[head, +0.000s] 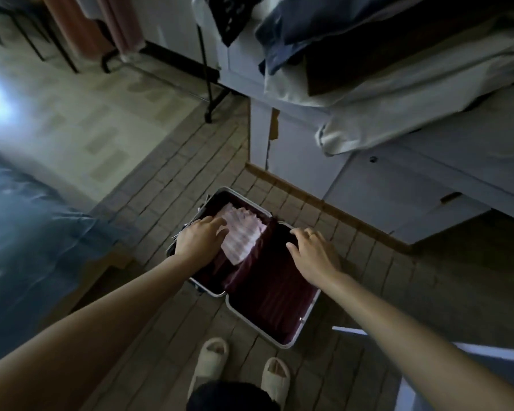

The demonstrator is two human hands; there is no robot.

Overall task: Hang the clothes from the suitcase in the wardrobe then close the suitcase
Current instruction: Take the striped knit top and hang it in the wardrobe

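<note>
An open suitcase (291,339) with a silver rim and dark red lining lies flat on the tiled floor below me. In its far half lies a folded pink-and-white striped garment (244,232). My left hand (199,240) reaches into that half, fingers stretched onto the garment's left edge. Over the near half my right hand (312,252) hovers with fingers spread and relaxed, holding nothing; a ring shows on one finger. The near half shows only lining.
The wardrobe (398,185) stands to the right with clothes (368,54) hanging above its drawers. A rack with pink garments (101,25) stands at the back left. A blue bed (27,232) lies to the left. My slippered feet (241,372) stand by the suitcase.
</note>
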